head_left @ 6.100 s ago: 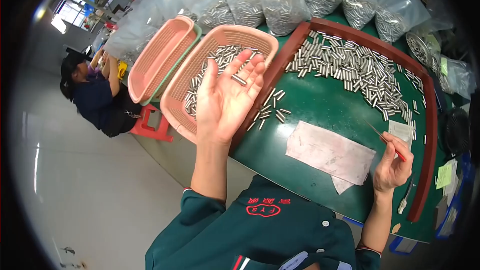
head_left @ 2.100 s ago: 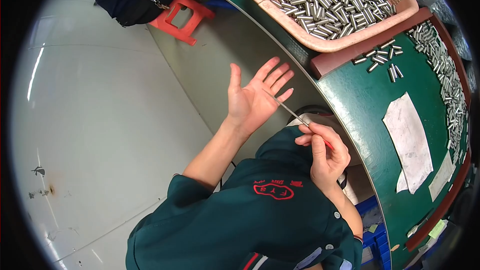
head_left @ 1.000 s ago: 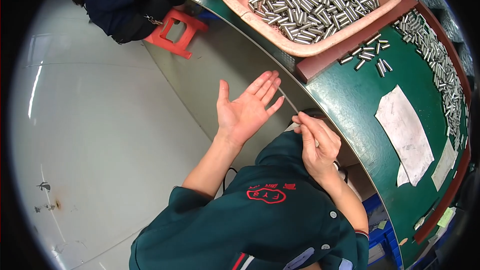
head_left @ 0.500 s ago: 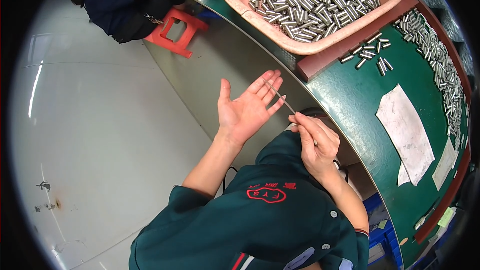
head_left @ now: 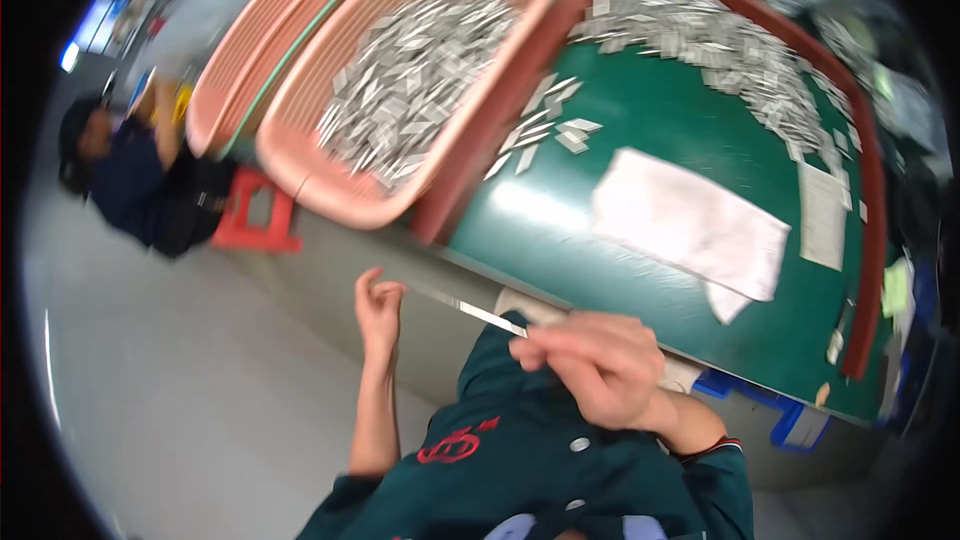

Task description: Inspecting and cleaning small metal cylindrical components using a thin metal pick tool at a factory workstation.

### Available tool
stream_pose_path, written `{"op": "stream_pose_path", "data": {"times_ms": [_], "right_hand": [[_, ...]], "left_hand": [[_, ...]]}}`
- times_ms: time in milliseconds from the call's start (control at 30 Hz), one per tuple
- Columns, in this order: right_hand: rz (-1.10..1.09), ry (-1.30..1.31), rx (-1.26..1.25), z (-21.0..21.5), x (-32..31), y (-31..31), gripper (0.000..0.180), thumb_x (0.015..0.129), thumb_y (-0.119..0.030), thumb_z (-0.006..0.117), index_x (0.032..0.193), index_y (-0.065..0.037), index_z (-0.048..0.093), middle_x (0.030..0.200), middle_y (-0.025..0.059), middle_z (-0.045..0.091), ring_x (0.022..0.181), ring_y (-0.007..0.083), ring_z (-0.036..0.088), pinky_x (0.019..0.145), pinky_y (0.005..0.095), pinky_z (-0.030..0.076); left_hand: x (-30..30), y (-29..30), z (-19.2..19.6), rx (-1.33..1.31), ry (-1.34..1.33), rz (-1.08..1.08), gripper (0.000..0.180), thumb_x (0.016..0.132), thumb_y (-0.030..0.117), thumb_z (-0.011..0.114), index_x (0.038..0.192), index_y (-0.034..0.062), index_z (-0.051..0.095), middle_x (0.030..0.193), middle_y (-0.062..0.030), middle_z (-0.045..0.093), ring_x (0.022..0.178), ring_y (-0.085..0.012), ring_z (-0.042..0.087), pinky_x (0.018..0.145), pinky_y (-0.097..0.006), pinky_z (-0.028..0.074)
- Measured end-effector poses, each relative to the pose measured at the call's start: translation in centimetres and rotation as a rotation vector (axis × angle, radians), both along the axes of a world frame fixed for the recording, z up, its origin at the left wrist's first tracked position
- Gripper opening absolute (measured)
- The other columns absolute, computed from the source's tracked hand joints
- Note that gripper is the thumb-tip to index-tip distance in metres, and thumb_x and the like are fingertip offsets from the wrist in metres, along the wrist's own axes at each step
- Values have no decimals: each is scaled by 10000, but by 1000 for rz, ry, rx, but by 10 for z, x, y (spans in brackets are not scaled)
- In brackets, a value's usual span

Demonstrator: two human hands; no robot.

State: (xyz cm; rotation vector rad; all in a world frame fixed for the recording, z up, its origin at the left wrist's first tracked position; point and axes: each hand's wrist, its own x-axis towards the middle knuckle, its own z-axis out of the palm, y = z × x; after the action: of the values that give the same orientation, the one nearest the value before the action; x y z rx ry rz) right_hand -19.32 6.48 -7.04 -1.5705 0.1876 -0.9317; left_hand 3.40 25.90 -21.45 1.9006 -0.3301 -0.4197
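We see a green-topped work table (head_left: 640, 130) with a raised reddish-brown rim (head_left: 868, 200), above a pale grey smooth floor (head_left: 170, 400). A red plastic stool (head_left: 250, 225) stands left of it. Bright light patch (head_left: 70, 55) shows far left.

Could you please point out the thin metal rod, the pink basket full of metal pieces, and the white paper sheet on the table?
thin metal rod (head_left: 470, 311), head view, mid-length of its shaft.
pink basket (head_left: 330, 198), head view, its near rim.
white paper sheet (head_left: 690, 222), head view, its centre.

Bare green surface (head_left: 560, 230) lies open between the paper sheet (head_left: 690, 220) and the red rim (head_left: 480, 155). Leftward, the pink basket (head_left: 330, 190) of metal pieces blocks the way.
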Motion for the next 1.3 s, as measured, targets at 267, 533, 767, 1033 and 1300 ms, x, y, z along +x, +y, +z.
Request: {"op": "stream_pose_path", "data": {"times_ms": [267, 533, 767, 1033, 1300], "right_hand": [[-627, 19, -65, 18, -142, -45, 237, 924, -195, 435, 968, 31, 492, 701, 162, 595, 588, 200, 591, 554, 289, 485], [-791, 236, -845, 49, -168, -126, 98, 862, -28, 484, 834, 61, 514, 675, 140, 580, 563, 208, 558, 517, 258, 439], [-754, 207, -295, 43, -149, -171, 202, 866, -107, 539, 703, 11, 523, 584, 9, 527, 506, 56, 509, 461, 193, 391], [-753, 259, -12, 19, -173, -176, 254, 903, -196, 498, 737, -8, 532, 619, 13, 535, 531, 62, 520, 491, 190, 428], [-795, 222, 19, 10, -175, -180, 246, 879, -192, 535, 730, 1, 561, 644, 19, 570, 554, 63, 561, 473, 185, 445]], "left_hand": [[-41, -44, 62, 200, -843, -435, 91, 702, -43, 647, 770, 14, 624, 682, -90, 595, 596, -216, 547, 541, -307, 423], [-99, -127, 145, -468, -979, -687, 226, 775, 194, 677, 686, 20, 564, 472, -19, 409, 410, -168, 366, 429, -282, 294], [-126, -250, 174, -418, -1127, -722, 337, 699, -54, 615, 1029, 2, 570, 776, -80, 581, 675, -223, 533, 608, -305, 388], [-133, -257, 167, -193, -1209, -858, 149, 711, 18, 631, 857, 23, 603, 752, -87, 587, 726, -231, 559, 692, -327, 390], [-126, -227, 144, -2, -1099, -822, 120, 740, -53, 549, 847, -13, 587, 780, -125, 587, 736, -266, 564, 686, -336, 434]]}}
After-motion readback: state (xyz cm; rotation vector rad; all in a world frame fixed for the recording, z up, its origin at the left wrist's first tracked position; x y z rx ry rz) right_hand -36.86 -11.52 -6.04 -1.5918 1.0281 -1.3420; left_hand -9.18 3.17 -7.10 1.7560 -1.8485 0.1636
